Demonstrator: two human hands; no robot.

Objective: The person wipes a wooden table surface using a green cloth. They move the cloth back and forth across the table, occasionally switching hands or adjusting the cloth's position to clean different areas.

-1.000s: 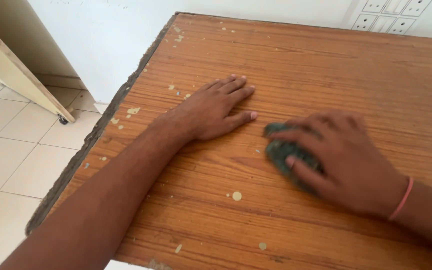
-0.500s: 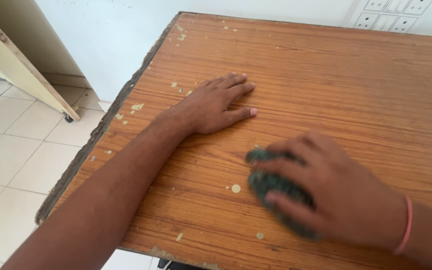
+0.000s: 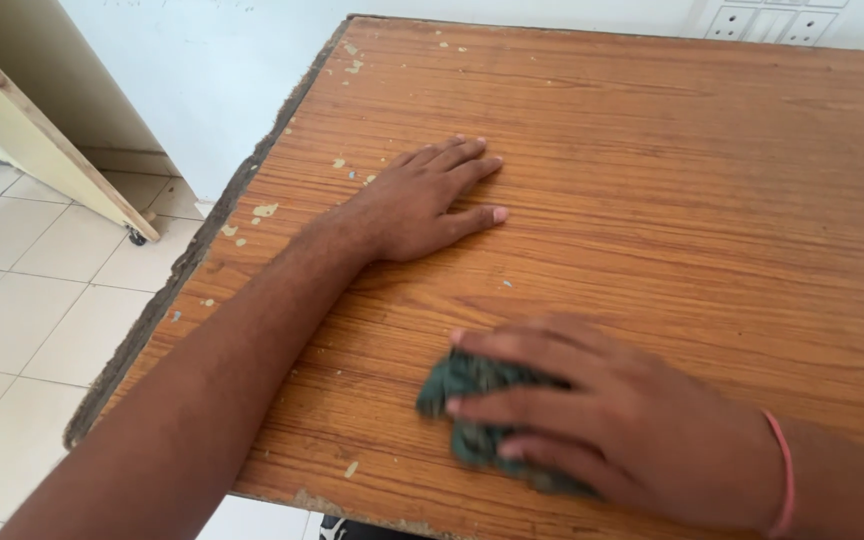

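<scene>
Two bare forearms, no sleeves in view. Left hand [image 3: 420, 205]: no ring or band, short pale nails. Right hand [image 3: 602, 420]: short nails; thin pink elastic band [image 3: 784, 470] encircles its wrist.

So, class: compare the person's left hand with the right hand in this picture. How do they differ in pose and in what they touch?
The left hand lies flat and bare on the wooden table, fingers straight; the right hand presses on a green scouring pad, fingers bent over it. The left hand is farther up the table; the right hand is near the front edge. The right wrist wears a pink band; the left wears none. Both face palm down.
</scene>
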